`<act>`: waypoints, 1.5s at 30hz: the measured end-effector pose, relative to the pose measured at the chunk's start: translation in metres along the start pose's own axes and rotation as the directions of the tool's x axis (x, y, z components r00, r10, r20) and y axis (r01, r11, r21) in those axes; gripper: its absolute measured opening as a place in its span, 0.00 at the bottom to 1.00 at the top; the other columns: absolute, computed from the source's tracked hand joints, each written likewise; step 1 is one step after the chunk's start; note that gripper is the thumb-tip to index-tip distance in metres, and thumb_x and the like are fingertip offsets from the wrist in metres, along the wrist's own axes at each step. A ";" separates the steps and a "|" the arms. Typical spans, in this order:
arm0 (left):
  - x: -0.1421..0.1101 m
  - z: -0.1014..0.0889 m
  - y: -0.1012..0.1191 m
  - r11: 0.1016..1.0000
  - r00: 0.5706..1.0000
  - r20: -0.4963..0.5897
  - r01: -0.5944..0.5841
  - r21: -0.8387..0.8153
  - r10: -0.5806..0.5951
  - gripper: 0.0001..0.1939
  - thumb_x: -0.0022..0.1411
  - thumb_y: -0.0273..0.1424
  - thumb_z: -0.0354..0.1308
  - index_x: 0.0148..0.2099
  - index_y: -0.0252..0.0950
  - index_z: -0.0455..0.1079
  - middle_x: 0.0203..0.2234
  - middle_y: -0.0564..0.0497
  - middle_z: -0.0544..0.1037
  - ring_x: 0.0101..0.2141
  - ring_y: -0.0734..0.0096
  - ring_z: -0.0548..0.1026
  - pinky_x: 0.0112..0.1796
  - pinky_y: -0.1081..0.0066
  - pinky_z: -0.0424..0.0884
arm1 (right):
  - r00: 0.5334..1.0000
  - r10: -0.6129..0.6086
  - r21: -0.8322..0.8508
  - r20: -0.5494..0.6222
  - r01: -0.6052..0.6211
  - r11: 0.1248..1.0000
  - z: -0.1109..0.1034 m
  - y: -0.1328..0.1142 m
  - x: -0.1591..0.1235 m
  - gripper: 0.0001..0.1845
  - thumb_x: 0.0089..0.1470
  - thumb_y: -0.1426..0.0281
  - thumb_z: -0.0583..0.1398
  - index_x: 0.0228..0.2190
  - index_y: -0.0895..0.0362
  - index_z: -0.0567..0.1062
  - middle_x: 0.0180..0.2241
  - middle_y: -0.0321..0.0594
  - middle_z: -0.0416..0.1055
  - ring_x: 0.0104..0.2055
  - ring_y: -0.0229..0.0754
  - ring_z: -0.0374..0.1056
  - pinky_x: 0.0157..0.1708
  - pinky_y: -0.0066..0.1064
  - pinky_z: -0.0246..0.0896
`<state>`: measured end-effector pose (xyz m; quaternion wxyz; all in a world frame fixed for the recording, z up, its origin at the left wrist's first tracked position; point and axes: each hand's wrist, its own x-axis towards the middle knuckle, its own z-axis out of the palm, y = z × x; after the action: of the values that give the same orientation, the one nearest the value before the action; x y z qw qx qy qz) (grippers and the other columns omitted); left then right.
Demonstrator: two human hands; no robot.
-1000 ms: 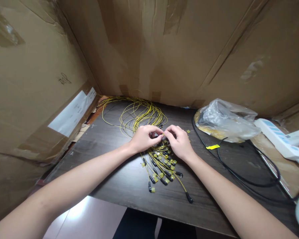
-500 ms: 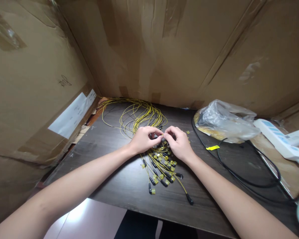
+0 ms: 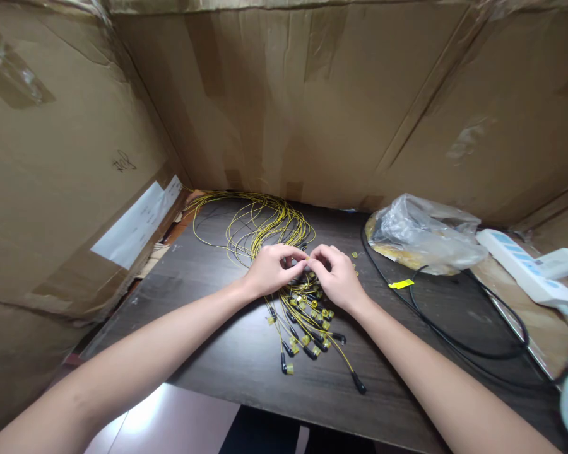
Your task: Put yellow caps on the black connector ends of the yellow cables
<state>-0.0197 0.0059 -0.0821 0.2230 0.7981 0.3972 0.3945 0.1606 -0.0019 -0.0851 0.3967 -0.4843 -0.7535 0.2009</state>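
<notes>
Over the middle of the dark table, my left hand and my right hand meet fingertip to fingertip. Each is closed in a pinch on a tiny yellowish piece between them, mostly hidden by the fingers. Below the hands lies a cluster of thin yellow wires with black ends, many carrying small clear-yellow caps. One black wire end without a visible yellow cap lies apart, nearest the table's front. Behind my left hand, the loops of the yellow wire bundle spread across the table.
Cardboard walls enclose the dark table at the back and left. On the right are a clear plastic bag with yellow contents, a black cable with a yellow tag, and a white power strip.
The whole view has tilted up slightly, so everything sits a little lower. Both hands keep the same pinch at the same spot, with only slight finger movement.
</notes>
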 end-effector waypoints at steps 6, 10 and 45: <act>0.000 0.001 -0.004 0.999 0.999 -0.002 -0.045 0.025 0.045 0.06 0.61 0.29 0.63 0.40 0.35 0.81 0.26 0.51 0.80 0.24 0.76 0.71 0.30 0.74 0.67 | 1.000 0.002 -0.020 0.012 -0.001 1.000 0.001 0.002 0.001 0.15 0.59 0.65 0.54 0.21 0.54 0.67 0.23 0.37 0.67 0.31 0.43 0.62 0.34 0.34 0.52; 0.000 0.001 -0.005 0.999 0.999 -0.013 -0.041 0.028 0.042 0.06 0.61 0.27 0.64 0.40 0.35 0.80 0.26 0.51 0.80 0.25 0.75 0.71 0.31 0.73 0.68 | 1.000 0.006 -0.041 0.010 -0.006 0.999 0.002 0.002 0.001 0.21 0.62 0.62 0.54 0.18 0.54 0.65 0.19 0.36 0.64 0.29 0.43 0.61 0.33 0.34 0.51; 0.000 0.001 -0.004 1.000 1.000 0.009 -0.020 0.011 0.020 0.06 0.63 0.29 0.62 0.41 0.35 0.79 0.30 0.51 0.81 0.26 0.76 0.71 0.32 0.73 0.68 | 0.999 0.010 0.059 -0.033 -0.008 0.998 -0.001 0.001 0.001 0.09 0.55 0.66 0.56 0.25 0.54 0.69 0.25 0.37 0.69 0.32 0.43 0.62 0.35 0.35 0.54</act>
<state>-0.0203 0.0083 -0.0850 0.2163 0.8049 0.3904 0.3909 0.1616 -0.0004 -0.0853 0.4225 -0.4793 -0.7381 0.2166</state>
